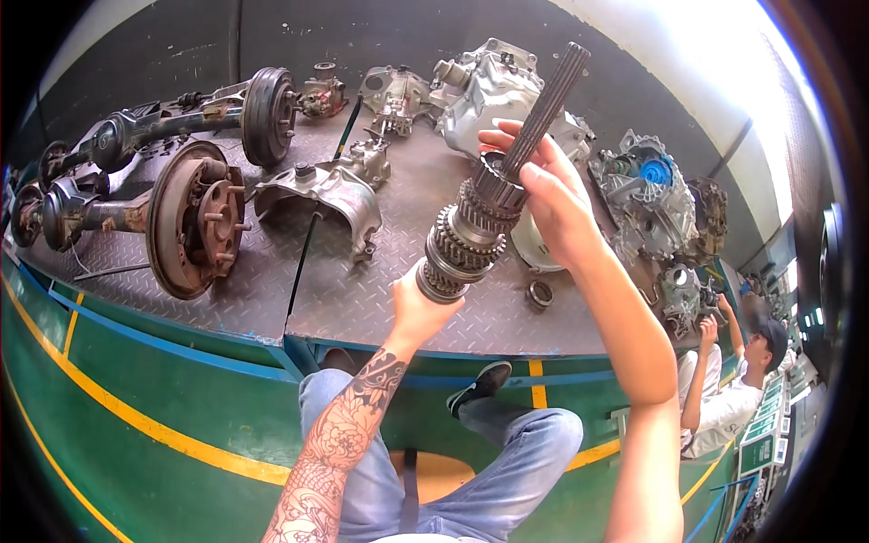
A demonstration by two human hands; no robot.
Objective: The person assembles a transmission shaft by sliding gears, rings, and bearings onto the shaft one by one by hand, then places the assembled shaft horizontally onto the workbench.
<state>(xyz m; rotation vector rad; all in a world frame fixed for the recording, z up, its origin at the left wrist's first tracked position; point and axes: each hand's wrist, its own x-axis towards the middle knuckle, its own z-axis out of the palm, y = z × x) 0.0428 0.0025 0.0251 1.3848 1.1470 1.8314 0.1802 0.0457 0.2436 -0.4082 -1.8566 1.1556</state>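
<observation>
A transmission gear shaft (467, 237) is held at a slant above the bench, its long splined end up to the right and its stacked gears lower left. My left hand (418, 309) is closed round the bottom end of the gear stack. At the upper gear, my right hand (557, 201) grips the shaft where the splines begin, thumb in front and fingers partly hidden behind it. A small ring-shaped bearing or gear (539, 294) lies on the bench near my right forearm.
The steel tread-plate bench (398, 312) carries axles with brake drums (270, 116) at left. A curved metal housing (330, 195), a gearbox case (489, 90) and an opened gearbox (647, 185) stand farther back and right. A seated co-worker (733, 398) handles parts at right.
</observation>
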